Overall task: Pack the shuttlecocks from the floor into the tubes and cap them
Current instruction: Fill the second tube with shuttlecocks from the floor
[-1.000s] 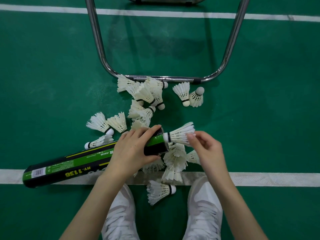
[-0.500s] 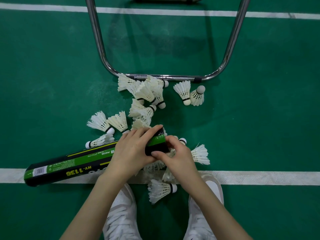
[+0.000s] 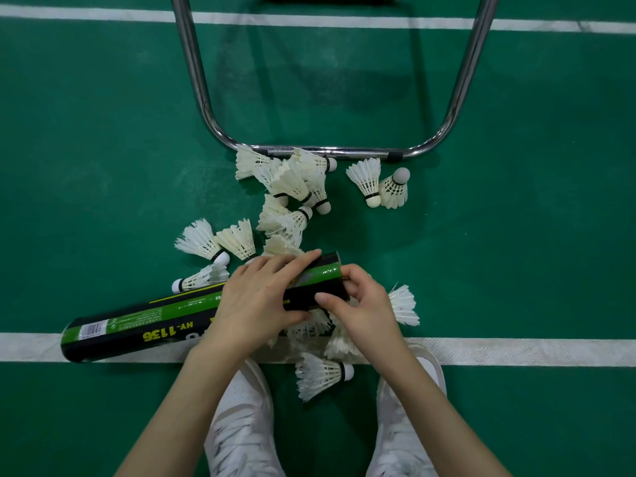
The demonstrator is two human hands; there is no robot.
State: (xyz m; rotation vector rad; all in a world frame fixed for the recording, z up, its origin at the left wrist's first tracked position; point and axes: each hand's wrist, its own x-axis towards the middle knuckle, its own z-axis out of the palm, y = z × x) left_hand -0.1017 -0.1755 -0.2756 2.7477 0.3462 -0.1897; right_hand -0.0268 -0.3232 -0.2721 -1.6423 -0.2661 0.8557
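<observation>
My left hand (image 3: 256, 304) gripped the tube (image 3: 165, 327) near its open end, fingers curled over the top and thumb beneath. My right hand (image 3: 361, 306) curled at the tube's mouth, thumb laid on the black rim band and fingers bent round the opening; whether they pinched a shuttlecock I could not tell. The tube lay nearly flat, its long axis running from lower left to upper right, the closed barcode end low on the left over the white court line (image 3: 516, 351) and the mouth pointing up and right. Loose shuttlecocks (image 3: 292, 187) lay scattered on the green floor (image 3: 103, 166) beyond, reaching the chrome chair frame (image 3: 327, 153). One shuttlecock (image 3: 321, 375) lay between my white shoes (image 3: 241, 425).
</observation>
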